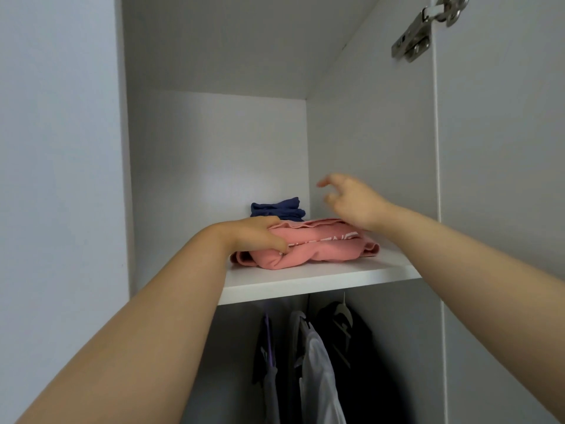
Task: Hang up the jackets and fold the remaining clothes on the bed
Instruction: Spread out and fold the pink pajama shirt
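Observation:
A folded pink garment (324, 249) with white lettering lies on the white wardrobe shelf (321, 278). My left hand (256, 235) grips its left end, thumb underneath and fingers over the top. My right hand (351, 200) hovers just above the garment's right end, fingers loosely spread and holding nothing. Behind the pink garment sits a folded dark blue garment (279, 207). Below the shelf, jackets hang on hangers: a dark one (351, 341), a white one (318, 362) and a dark one on a purple hanger (267, 356).
The wardrobe's right side wall (367, 133) stands close to my right hand. The open door (501, 209) with a metal hinge (425, 29) is at the far right. A white wall (58, 148) fills the left.

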